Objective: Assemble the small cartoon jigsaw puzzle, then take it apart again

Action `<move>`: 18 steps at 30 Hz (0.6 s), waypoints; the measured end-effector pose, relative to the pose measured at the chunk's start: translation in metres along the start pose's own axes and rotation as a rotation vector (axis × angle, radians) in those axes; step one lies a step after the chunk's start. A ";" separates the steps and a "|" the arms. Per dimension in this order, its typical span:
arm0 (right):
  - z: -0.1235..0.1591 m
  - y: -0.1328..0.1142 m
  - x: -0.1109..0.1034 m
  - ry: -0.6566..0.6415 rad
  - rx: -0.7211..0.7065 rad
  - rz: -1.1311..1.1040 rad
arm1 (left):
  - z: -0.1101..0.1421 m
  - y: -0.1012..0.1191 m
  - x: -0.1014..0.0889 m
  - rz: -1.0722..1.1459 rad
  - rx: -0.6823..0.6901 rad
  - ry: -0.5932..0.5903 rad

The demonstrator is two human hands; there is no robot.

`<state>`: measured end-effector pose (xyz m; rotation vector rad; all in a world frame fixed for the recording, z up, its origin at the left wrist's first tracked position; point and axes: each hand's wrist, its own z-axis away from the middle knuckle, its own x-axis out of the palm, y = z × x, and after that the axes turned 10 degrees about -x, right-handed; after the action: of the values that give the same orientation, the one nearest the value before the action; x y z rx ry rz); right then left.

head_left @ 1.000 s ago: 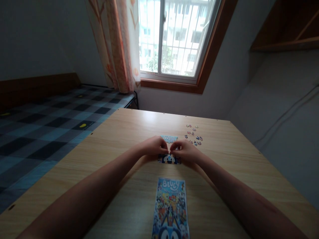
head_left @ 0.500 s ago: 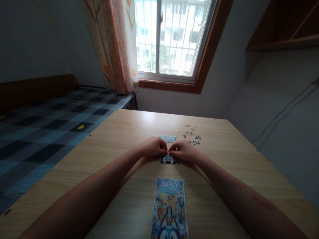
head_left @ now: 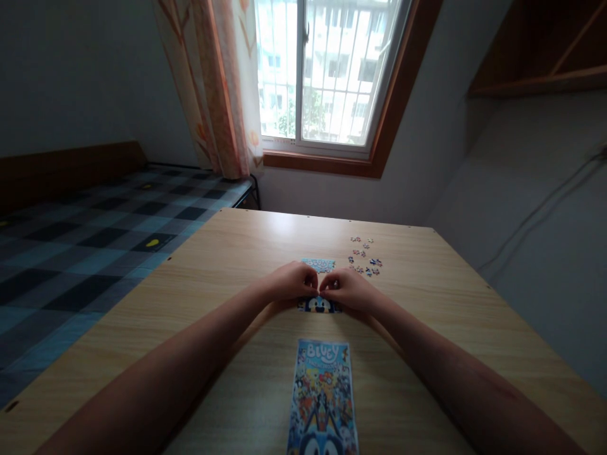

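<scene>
My left hand (head_left: 296, 281) and my right hand (head_left: 346, 287) meet fingertip to fingertip over the middle of the table. Both are closed in a pinch; whatever lies between the fingers is too small and hidden to name. Just below the fingertips lies a joined puzzle section (head_left: 319, 304) with a blue dog's face, partly covered by the hands. Beyond them sits another joined section, light blue (head_left: 318, 265). A Bluey picture sheet (head_left: 323, 395) lies nearer to me, upright to my view.
Several loose puzzle pieces (head_left: 363, 253) are scattered behind my right hand on the wooden table (head_left: 227, 265). A bed with a checked cover (head_left: 104, 234) stands to the left. A window (head_left: 332, 76) with a curtain (head_left: 213, 88) is ahead, and a shelf (head_left: 545, 82) hangs at upper right.
Both hands stay almost in place, with only a slight shift of the fingers and of the view. The puzzle sections and the sheet lie as before.
</scene>
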<state>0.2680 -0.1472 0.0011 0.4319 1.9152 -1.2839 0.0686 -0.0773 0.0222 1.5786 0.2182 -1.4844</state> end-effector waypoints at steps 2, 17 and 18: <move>0.000 0.000 0.001 0.008 0.000 0.007 | 0.000 0.000 0.001 0.002 0.001 0.004; 0.007 0.042 -0.089 0.393 0.114 0.368 | 0.002 0.007 -0.006 -0.030 -0.037 0.006; 0.010 0.053 -0.095 0.391 0.165 0.419 | 0.003 0.006 -0.007 -0.042 -0.035 0.024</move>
<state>0.3676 -0.1207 0.0381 1.1754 1.8913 -1.1354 0.0694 -0.0795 0.0316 1.5731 0.2912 -1.4860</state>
